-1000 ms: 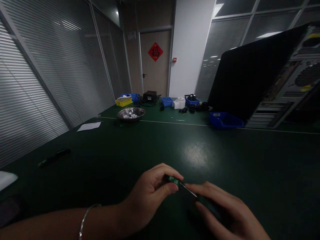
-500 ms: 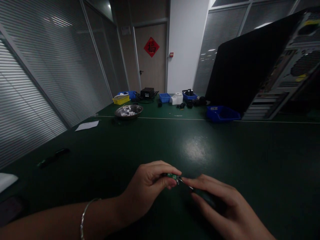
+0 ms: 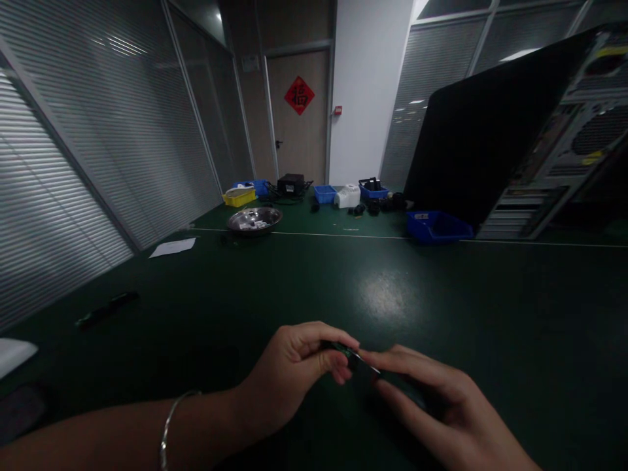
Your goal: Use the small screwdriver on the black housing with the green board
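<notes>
My left hand (image 3: 294, 369), with a bracelet on its wrist, pinches a small green circuit board (image 3: 343, 350) between thumb and fingers, above the dark green table (image 3: 275, 281). My right hand (image 3: 432, 392) is closed on a slim tool with a thin metal shaft (image 3: 369, 366) and a dark handle, partly hidden by the fingers. The shaft points left, and its tip is at the right end of the board. Whether the tip touches the board is too small to tell.
A metal bowl (image 3: 255, 221) with small white pieces stands at the back left. A blue bin (image 3: 438, 227) is at the right, beside a large computer case (image 3: 530, 157). Further back are a yellow tray (image 3: 239, 197) and a white device (image 3: 348, 196). Paper (image 3: 173, 247) lies left.
The circuit board has tilted in my left hand, so less of its green face shows. Both hands keep their hold and have hardly moved.
</notes>
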Tool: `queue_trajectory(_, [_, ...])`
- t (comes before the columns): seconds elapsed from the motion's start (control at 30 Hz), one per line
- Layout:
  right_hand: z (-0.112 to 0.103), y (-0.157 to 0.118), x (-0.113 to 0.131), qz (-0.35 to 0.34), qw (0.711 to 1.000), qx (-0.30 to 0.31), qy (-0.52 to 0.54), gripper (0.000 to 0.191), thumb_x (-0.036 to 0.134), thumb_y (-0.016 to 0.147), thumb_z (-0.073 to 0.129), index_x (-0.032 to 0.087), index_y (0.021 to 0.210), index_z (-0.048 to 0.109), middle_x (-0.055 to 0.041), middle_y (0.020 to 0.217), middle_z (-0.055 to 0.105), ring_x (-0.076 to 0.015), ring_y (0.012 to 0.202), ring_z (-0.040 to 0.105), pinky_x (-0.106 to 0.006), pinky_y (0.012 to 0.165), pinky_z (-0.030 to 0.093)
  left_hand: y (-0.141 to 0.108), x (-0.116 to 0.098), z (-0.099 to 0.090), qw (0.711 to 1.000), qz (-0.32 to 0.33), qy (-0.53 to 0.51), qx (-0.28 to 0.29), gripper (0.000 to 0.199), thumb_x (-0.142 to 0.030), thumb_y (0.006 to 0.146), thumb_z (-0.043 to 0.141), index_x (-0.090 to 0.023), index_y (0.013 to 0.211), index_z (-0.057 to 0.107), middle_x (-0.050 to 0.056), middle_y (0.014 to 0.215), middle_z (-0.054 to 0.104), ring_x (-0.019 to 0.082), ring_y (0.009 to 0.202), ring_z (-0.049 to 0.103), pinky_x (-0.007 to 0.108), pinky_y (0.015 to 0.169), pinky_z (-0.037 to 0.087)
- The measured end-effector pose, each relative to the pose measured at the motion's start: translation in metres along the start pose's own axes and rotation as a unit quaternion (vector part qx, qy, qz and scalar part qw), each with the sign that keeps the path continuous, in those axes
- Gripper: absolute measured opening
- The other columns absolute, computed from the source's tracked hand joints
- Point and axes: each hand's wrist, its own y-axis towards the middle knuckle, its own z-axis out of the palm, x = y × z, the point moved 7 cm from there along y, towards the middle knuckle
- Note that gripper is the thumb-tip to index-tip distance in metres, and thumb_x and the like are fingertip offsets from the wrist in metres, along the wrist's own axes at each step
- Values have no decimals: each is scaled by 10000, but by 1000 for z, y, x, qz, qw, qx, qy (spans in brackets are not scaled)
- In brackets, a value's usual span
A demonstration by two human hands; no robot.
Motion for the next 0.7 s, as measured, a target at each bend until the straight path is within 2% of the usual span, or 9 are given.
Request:
queue_trajectory(0.1, [0,2,2,5,1000,3,-2,274,238,900,604,324,1128,729,-47,1056,760,-250,1006,704,-281,698,603,1,1,1,1000,-11,-8,1,153,-117,836,659,-154,957,747,8,747,678,106,653,626,253,691,509])
queue_trajectory(0.23, [-1,3,1,8,1000,-3,-10,271,256,895,600,320,1122,733,-44,989,766,-263,1009,701,-289,685,608,2,3,0,1000,-11,-7,4,141,-131,845,659,-147,959,741,15,793,671,103,675,618,251,696,500])
queue_trajectory(0.37, [-9,1,-4,30,999,-38,-1,270,285,889,621,310,1135,730,-42,1030,767,-241,1010,710,-295,807,599,3,5,2,1000,-4,-8,26,153,-137,838,661,-155,969,735,39,944,640,121,730,624,267,690,510])
queue_trajectory(0.43, [-14,1,-3,30,997,-63,21,264,290,880,630,301,1120,739,-47,1068,768,-239,1010,716,-291,832,594,2,4,4,999,-6,16,48,160,-134,839,651,-162,976,729,38,974,608,123,730,616,277,687,513])
queue_trajectory(0.5, [-17,1,-2,30,996,-78,40,261,285,873,635,291,1109,747,-51,1076,773,-242,1005,719,-290,826,598,-1,1,9,993,-6,85,79,159,-145,862,623,-170,986,719,34,951,599,135,748,609,289,696,508])
queue_trajectory(0.6, [-17,1,-1,30,994,-87,57,262,266,857,645,291,1096,749,-40,1054,781,-226,980,727,-273,812,597,-8,-9,22,955,37,252,153,153,-178,891,608,-178,996,719,55,944,653,197,890,603,339,813,476])
queue_trajectory(0.7, [-14,1,-3,35,994,-82,70,264,263,858,640,292,1100,740,-34,1060,777,-203,974,725,-254,823,582,-16,-16,34,914,72,340,209,174,-198,907,592,-179,1039,704,75,980,677,226,960,574,365,875,443])
